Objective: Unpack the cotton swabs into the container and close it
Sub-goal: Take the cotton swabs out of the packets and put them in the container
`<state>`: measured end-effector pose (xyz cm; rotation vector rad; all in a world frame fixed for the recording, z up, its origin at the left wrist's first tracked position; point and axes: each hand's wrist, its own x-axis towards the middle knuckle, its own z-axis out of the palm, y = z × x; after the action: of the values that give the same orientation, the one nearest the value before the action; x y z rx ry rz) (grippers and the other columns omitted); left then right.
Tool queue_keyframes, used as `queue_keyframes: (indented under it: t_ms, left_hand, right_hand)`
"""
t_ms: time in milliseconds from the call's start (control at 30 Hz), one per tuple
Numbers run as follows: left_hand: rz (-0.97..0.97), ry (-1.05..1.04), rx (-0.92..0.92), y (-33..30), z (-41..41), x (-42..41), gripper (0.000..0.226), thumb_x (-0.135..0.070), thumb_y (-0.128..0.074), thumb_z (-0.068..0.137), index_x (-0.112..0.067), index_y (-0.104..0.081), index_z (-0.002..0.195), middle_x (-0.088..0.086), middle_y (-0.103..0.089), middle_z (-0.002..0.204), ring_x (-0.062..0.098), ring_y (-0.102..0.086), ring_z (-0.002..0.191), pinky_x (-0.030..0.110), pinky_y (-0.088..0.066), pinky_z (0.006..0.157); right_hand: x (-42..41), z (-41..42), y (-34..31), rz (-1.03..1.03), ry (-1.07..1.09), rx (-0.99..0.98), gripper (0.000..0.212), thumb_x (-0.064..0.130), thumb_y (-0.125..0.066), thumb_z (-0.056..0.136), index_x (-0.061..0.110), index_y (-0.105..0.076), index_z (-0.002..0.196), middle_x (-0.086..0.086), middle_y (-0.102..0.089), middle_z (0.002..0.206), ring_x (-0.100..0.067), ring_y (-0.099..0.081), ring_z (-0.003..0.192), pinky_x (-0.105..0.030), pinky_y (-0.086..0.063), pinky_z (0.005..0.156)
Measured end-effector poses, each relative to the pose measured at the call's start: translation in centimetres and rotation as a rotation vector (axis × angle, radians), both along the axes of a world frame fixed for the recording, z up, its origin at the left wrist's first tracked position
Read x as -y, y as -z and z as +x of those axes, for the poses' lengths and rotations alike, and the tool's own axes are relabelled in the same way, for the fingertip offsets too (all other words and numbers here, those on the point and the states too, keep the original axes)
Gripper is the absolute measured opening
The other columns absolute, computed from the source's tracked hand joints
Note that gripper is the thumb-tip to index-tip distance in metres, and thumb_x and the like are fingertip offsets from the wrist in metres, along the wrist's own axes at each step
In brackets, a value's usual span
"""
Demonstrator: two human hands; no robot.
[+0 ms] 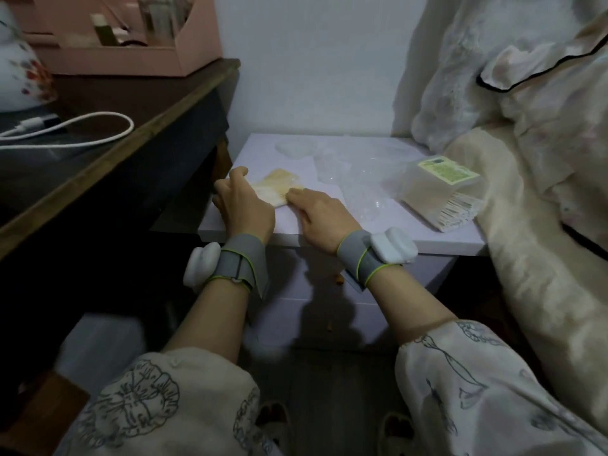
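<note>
Far to the left of the hands, on a dark desk (138, 103), a white cable (98, 121) loops beside a flowered white object (19, 74) that the frame edge cuts off. Behind it stands a pink box (131, 57), its contents blurred.

The left hand (241, 200) rests on the near left corner of a pale lilac nightstand (329, 235). Its fingers curl down over the left end of a loose heap of cotton swabs (279, 187). The fingertips are hidden beneath the hand, so whether they pinch the swabs or only press on them cannot be told. A grey wrist strap (241, 258) with a white device circles that wrist.

The right hand (320, 212) lies just beside the left one, fingers stretched fairly flat toward the right edge of the swabs and touching them. Its fingertips merge with the pile in the dim light.

Beyond and to the right of the right hand lies crumpled clear plastic (355, 172), hard to make out against the pale top. A round clear piece (296, 148) sits further back; whether it is the container's lid cannot be told.

Well right of both hands, a square pack of swabs (441, 189) with a green label lies tilted at the nightstand's right edge, touching cream bedding (543, 159) that hides the corner behind it.
</note>
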<state>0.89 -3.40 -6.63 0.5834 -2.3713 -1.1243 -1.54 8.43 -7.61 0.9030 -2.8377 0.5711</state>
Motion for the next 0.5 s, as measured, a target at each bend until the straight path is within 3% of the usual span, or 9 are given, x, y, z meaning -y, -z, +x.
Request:
queue_keyframes:
  t_ms: [100,233,367,500]
  left_hand:
    - [0.139,0.015,-0.059,-0.4,-0.1,0.5,0.06,0.009,-0.044,0.085,-0.013,-0.033,0.139,0.013,-0.029,0.142,0.026,-0.036,0.129,0.021,-0.03,0.101]
    - [0.26,0.034,-0.061,-0.2,-0.5,1.0,0.052,0.005,-0.046,0.084,-0.01,-0.043,0.134,0.013,-0.053,0.13,0.024,-0.049,0.122,0.027,-0.039,0.102]
    - [0.293,0.059,-0.024,-0.1,-0.6,0.5,0.047,0.005,-0.046,0.086,-0.008,-0.046,0.131,0.013,-0.056,0.125,0.026,-0.05,0.12,0.037,-0.042,0.104]
    - [0.382,0.082,-0.058,-0.2,-0.8,0.1,0.053,0.005,-0.049,0.083,-0.008,-0.045,0.134,0.009,-0.061,0.119,0.024,-0.052,0.118,0.03,-0.04,0.105]
  right_hand:
    - [-0.1,-0.4,0.1,-0.096,0.051,-0.026,0.035,0.008,-0.042,0.092,0.003,-0.055,0.123,-0.016,-0.051,0.134,-0.035,-0.043,0.124,-0.036,-0.031,0.104]
    - [-0.5,-0.7,0.2,-0.095,0.108,-0.04,0.033,0.01,-0.046,0.091,0.007,-0.058,0.121,-0.017,-0.051,0.127,-0.036,-0.042,0.117,-0.027,-0.026,0.097]
    - [-1.0,-0.9,0.0,-0.136,0.191,-0.024,0.028,0.018,-0.052,0.09,0.009,-0.062,0.115,-0.015,-0.051,0.118,-0.032,-0.04,0.114,-0.029,-0.03,0.093]
    - [-1.1,-0.7,0.0,-0.204,0.225,-0.038,0.018,0.013,-0.056,0.087,0.003,-0.061,0.101,-0.016,-0.054,0.11,-0.031,-0.044,0.109,-0.025,-0.029,0.082]
